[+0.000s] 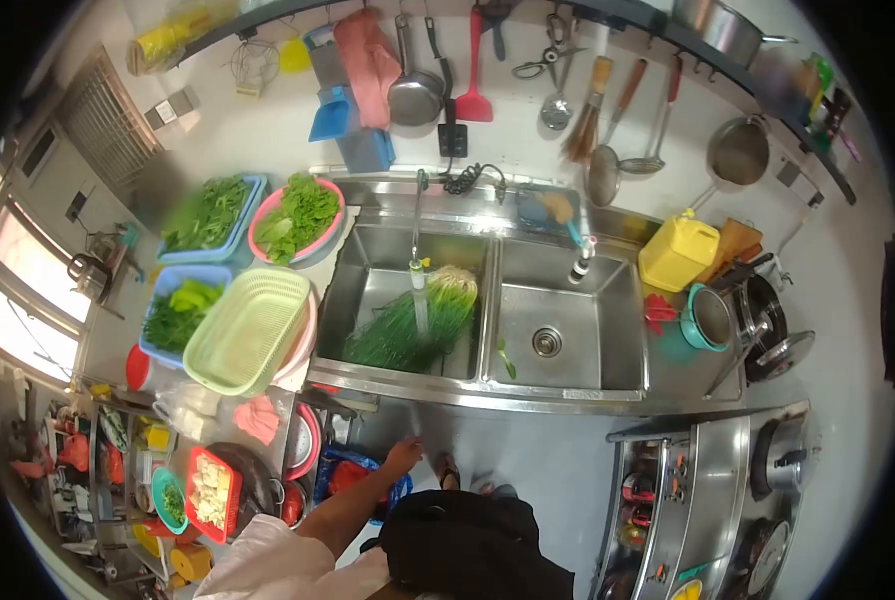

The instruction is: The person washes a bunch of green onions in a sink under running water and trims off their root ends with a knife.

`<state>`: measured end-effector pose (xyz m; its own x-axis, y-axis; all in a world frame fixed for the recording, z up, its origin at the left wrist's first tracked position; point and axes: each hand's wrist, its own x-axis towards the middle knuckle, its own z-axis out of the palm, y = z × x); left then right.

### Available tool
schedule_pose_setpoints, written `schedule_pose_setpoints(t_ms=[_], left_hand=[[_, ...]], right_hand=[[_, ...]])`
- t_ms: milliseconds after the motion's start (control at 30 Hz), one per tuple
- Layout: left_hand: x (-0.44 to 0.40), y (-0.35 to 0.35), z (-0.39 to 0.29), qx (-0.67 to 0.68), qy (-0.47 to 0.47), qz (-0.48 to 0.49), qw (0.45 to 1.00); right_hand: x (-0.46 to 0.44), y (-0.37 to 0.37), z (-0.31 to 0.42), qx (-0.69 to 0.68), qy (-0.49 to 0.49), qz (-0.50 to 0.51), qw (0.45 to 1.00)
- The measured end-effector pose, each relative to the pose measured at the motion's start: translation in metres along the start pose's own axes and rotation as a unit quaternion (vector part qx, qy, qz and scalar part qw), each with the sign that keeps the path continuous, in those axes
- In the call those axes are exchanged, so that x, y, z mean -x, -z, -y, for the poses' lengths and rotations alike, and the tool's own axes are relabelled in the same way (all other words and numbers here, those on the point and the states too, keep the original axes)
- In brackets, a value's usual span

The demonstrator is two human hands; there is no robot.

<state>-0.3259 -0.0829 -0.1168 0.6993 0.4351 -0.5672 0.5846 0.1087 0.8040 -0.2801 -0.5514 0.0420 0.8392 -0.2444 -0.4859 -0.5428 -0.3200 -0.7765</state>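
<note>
My left hand (pixel 403 456) hangs in front of the sink's front edge, low beside a blue bag-lined bin (pixel 399 490) with something red in it. It looks open and nothing shows in it, though its fingers are small in the view. My right hand is out of sight; the black apron or cloth (pixel 467 545) at my front hides that side. Water runs from the tap (pixel 417 278) onto a bunch of green scallions (pixel 407 325) lying in the left sink basin (pixel 367 255). A single green piece (pixel 507 358) lies in the right basin (pixel 592 350).
Left of the sink stand a pale green basket (pixel 247 330), a pink basin (pixel 255 245) and blue baskets (pixel 257 195) of leafy greens. To the right are a yellow jug (pixel 679 250) and a teal strainer bowl (pixel 689 325). A stove unit (pixel 717 480) stands at lower right.
</note>
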Motion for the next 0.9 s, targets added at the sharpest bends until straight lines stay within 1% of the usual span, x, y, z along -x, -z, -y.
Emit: schedule_pose_setpoints(t_ms=[100, 200, 300, 333, 367, 400, 433, 500, 533, 567, 600, 633, 667, 767, 800, 867, 900], left_hand=[[0.006, 0.008, -0.035, -0.126, -0.038, -0.036, 0.991], [0.020, 0.016, -0.092, -0.045, -0.060, -0.102, 0.992], [-0.015, 0.036, -0.136, -0.038, -0.120, -0.118, 0.985], [-0.034, 0.042, -0.154, -0.025, -0.164, -0.162, 0.973], [-0.054, 0.048, -0.173, -0.014, -0.207, -0.203, 0.957], [-0.061, 0.054, -0.219, -0.002, -0.197, -0.216, 0.956], [-0.070, 0.060, -0.259, -0.049, -0.218, -0.270, 0.937], [-0.094, 0.065, -0.318, -0.057, -0.252, -0.324, 0.910], [-0.113, 0.067, -0.331, -0.088, -0.264, -0.348, 0.895], [-0.133, 0.068, -0.343, -0.118, -0.276, -0.375, 0.877], [-0.151, 0.066, -0.355, -0.132, -0.272, -0.385, 0.872], [-0.166, 0.063, -0.363, -0.148, -0.265, -0.395, 0.867], [-0.174, 0.065, -0.364, -0.165, -0.255, -0.402, 0.864], [-0.172, 0.082, -0.373, -0.169, -0.117, -0.333, 0.920], [-0.179, 0.093, -0.367, -0.156, -0.128, -0.364, 0.909], [-0.189, 0.131, -0.344, -0.131, -0.150, -0.420, 0.885], [-0.190, 0.151, -0.344, -0.118, -0.146, -0.420, 0.888]], right_hand=[[-0.013, -0.007, -0.015, 0.054, -0.033, -0.001, 0.998], [-0.032, -0.007, -0.041, 0.138, -0.059, 0.010, 0.989], [-0.063, -0.002, -0.073, 0.242, -0.053, 0.028, 0.969], [-0.077, 0.003, -0.081, 0.276, -0.038, 0.034, 0.960], [-0.093, 0.007, -0.087, 0.311, -0.016, 0.039, 0.949], [-0.115, 0.012, -0.090, 0.338, 0.021, 0.042, 0.940], [-0.137, 0.017, -0.095, 0.381, 0.081, 0.040, 0.920], [-0.186, 0.021, -0.091, 0.434, 0.239, 0.019, 0.869], [-0.190, 0.008, -0.026, 0.389, 0.330, 0.016, 0.860], [-0.197, -0.012, 0.036, 0.298, 0.294, 0.059, 0.906], [-0.205, -0.029, 0.080, 0.175, 0.223, 0.112, 0.953], [-0.213, -0.050, 0.122, 0.064, 0.167, 0.150, 0.972], [-0.218, -0.072, 0.155, 0.004, 0.147, 0.180, 0.973], [-0.243, -0.133, 0.217, -0.032, 0.186, 0.243, 0.951], [-0.241, -0.152, 0.240, -0.039, 0.195, 0.255, 0.946], [-0.228, -0.188, 0.288, 0.010, 0.191, 0.245, 0.950], [-0.223, -0.200, 0.300, 0.035, 0.185, 0.239, 0.952]])
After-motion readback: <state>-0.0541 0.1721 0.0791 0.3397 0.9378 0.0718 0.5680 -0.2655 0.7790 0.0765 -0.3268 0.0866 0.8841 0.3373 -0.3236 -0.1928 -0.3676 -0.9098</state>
